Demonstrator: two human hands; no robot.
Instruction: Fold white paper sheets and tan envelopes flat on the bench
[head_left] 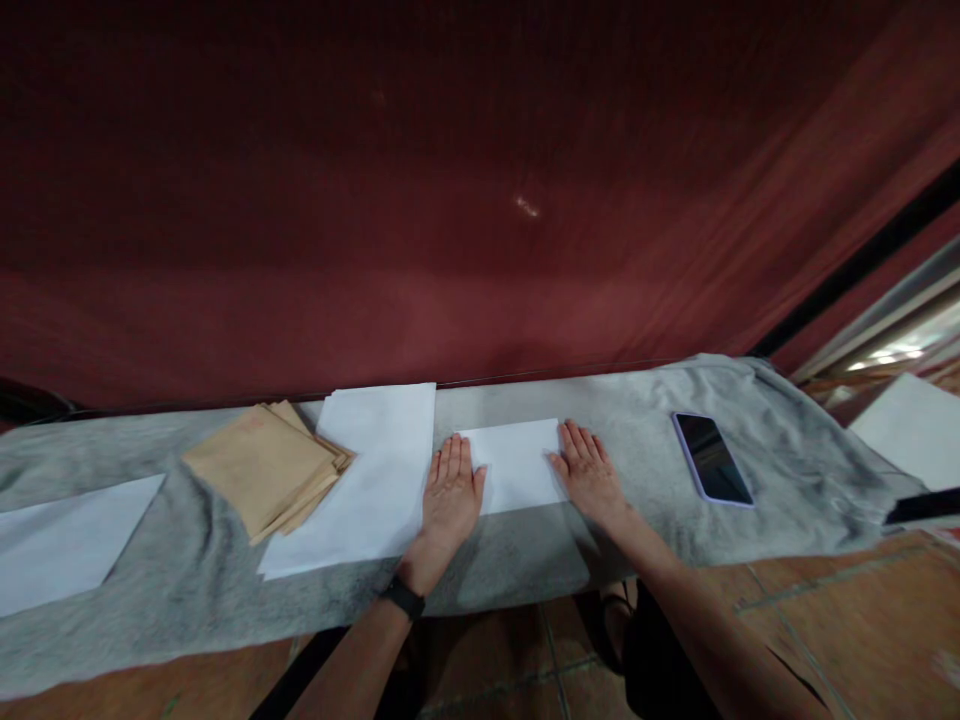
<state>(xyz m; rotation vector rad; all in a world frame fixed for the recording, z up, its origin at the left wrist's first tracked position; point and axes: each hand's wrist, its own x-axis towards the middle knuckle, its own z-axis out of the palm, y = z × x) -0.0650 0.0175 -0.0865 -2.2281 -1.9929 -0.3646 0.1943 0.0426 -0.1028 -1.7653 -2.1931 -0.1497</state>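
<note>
A white sheet of paper [517, 462], apparently folded to a smaller rectangle, lies flat on the grey cloth in front of me. My left hand [454, 490] rests palm down over its left end, fingers stretched out, and also borders the stack of larger white sheets [382, 470]. Across from it, my right hand [589, 470] lies flat on the right end, fingers extended. Both hands are open and grip nothing. The middle of the paper shows between them. A pile of brown envelopes [262, 465] overlaps the left side of the white stack.
A phone in a lilac case [712, 460] lies right of my right hand. At the far left is another white sheet [67, 545]. The grey cloth [645, 530] covers a narrow bench-like surface against a dark red wall [450, 250]. Below are floor tiles [847, 610].
</note>
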